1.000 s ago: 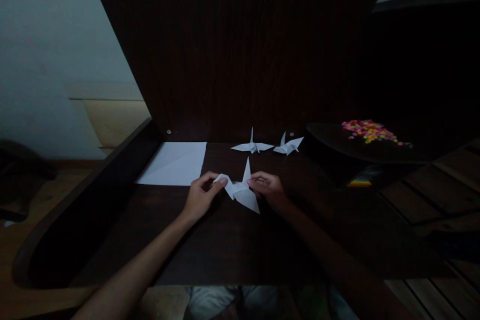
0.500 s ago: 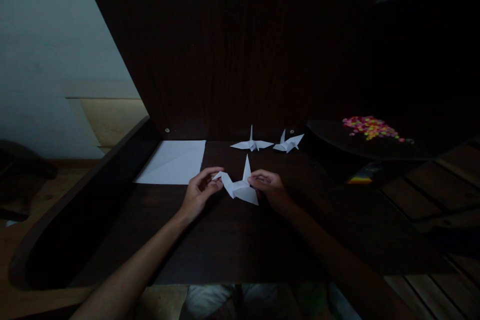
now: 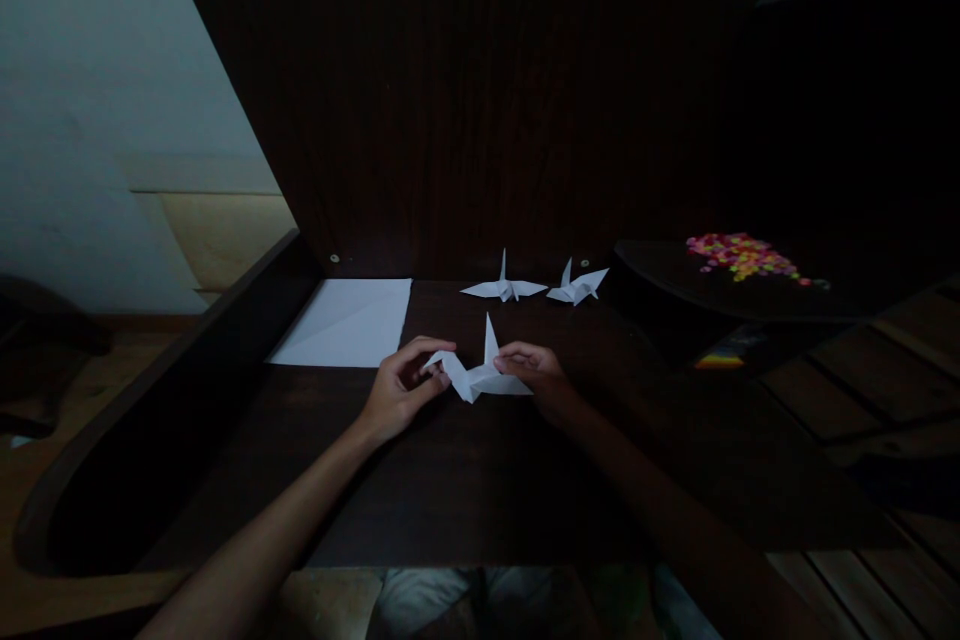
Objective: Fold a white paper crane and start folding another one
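Observation:
Between my hands is a white paper crane [image 3: 466,382], held just over the dark desk [image 3: 420,510]. My left hand [image 3: 401,390] is closed around the bent head end, with thumb and fingers curled by it. With a pinch, my right hand [image 3: 540,378] grips the wing side near the base of the upright pointed tail. Part of the right wing lies behind or under my right fingers. Two more folded cranes, one with spread wings [image 3: 504,289] and one turned sideways [image 3: 577,286], stand by the back panel.
White paper sheets [image 3: 345,325] lie at the back left of the desk. On a raised shelf [image 3: 675,285] to the right sits a pile of small colourful pieces [image 3: 746,257]. A curved side board [image 3: 172,400] borders the left, and a tall dark panel [image 3: 480,100] rises behind.
The crane in my hands has tilted, and its near wing has swung up and right, towards my right hand. Its tail tip has shifted slightly left. The other cranes stay put.

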Motion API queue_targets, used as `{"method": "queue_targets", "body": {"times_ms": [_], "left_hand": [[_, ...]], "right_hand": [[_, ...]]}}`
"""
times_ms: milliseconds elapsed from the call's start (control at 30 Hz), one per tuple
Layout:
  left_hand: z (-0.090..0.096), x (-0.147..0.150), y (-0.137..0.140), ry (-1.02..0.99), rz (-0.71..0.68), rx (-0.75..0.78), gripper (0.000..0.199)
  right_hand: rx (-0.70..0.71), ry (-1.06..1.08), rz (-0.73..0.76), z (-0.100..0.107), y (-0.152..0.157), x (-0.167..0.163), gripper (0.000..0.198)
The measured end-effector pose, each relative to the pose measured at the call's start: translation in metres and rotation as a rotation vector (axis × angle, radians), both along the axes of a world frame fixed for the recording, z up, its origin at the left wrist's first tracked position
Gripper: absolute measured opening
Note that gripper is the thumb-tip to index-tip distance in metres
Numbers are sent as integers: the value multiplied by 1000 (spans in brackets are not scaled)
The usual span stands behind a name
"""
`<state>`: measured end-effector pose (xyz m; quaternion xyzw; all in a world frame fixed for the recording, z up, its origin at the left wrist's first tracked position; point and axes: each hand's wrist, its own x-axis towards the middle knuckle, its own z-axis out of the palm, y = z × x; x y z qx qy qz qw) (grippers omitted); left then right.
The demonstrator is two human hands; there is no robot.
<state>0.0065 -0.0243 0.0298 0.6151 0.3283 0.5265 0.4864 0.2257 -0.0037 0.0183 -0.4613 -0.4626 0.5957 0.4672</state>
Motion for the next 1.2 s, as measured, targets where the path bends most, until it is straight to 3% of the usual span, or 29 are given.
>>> {"method": "queue_targets", "body": {"times_ms": [367,800,1000,1200], "left_hand": [[0,3,1,60,46,17,21],[4,1,-1,-142,-87,-91,52],[8,6,-1,54,61,-155,25],[2,8,2,237,164,-3,18]], "right_hand": [[50,-56,37,0,-1,1,28],[96,-49,-38,1,-2,2,30],[135,-44,-55,4,-2,2,31],[187,-42,-41,1,0,2,28]]}}
